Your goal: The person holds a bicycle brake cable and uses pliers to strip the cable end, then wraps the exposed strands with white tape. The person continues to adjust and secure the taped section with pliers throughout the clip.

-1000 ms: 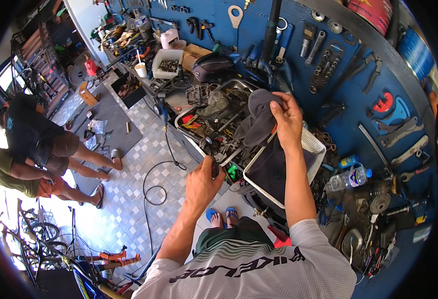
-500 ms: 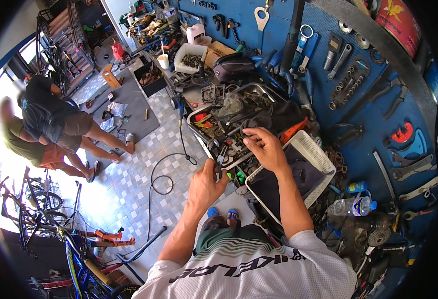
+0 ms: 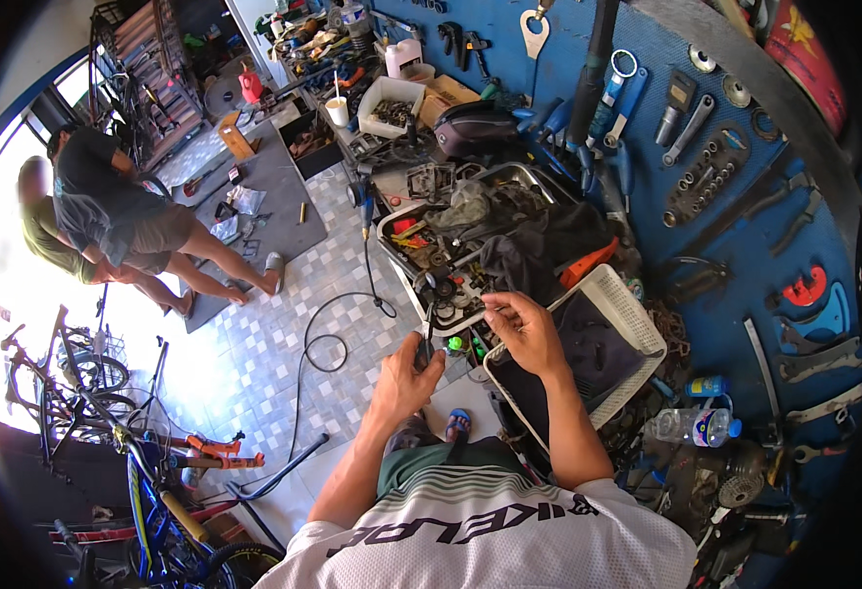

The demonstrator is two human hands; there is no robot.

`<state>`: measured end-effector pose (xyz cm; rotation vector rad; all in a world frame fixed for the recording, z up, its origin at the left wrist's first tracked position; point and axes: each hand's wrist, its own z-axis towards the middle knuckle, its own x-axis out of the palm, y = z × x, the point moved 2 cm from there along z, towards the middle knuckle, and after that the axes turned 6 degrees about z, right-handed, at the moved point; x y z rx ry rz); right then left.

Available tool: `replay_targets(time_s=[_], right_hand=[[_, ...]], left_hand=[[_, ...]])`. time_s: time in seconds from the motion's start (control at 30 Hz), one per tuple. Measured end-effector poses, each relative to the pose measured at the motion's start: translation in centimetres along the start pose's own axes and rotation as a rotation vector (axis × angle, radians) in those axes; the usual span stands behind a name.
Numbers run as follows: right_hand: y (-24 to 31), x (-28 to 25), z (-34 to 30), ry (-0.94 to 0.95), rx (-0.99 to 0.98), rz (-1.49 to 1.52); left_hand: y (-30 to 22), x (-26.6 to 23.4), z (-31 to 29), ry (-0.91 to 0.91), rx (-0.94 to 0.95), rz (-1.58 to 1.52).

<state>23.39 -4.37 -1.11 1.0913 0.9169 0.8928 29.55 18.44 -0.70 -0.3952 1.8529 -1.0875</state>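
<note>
My left hand point(image 3: 403, 383) is closed round a slim dark tool point(image 3: 426, 351) whose narrow metal end points up and away from me. My right hand point(image 3: 527, 336) hovers to the right of it, fingers curled and thumb close to the index fingertip; anything between them is too small to make out. Beyond both hands lies a metal tray point(image 3: 389, 228) heaped with greasy parts, tools and a dark cloth point(image 3: 539, 250). Below my right forearm is a cream plastic basket point(image 3: 637, 312) lined with dark fabric.
A blue pegboard point(image 3: 607, 216) of wrenches and pliers rises at the right, with a plastic bottle point(image 3: 696, 427) below. A dark cable point(image 3: 325, 339) loops over the tiled floor. Bicycles point(image 3: 146, 491) stand at lower left; two people point(image 3: 117, 196) are at upper left.
The right hand has lowered slightly, away from the dark cloth. The left hand has shifted little and still holds the slim tool. The view has moved a little, and the two people have shifted posture.
</note>
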Motion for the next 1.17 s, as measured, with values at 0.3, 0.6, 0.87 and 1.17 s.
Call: replay_targets(time_s=[0.3,0.6,0.87,1.17], right_hand=[[0.2,2.0,-0.2,0.062,0.03,-0.025],[0.8,3.9,-0.3,0.107,-0.046,-0.097],[1.0,4.5,-0.6,0.12,-0.024,-0.12],[1.2,4.2,-0.7,0.104,-0.013,-0.189]], left_hand=[[2.9,-0.6,-0.3,0.248,-0.126,-0.966],[4.1,-1.5,-1.5,0.183,-0.154,-0.94],[4.3,-2.1,-2.1,0.158,-0.118,-0.941],[5.1,-2.4,-2.0,0.28,-0.081,-1.043]])
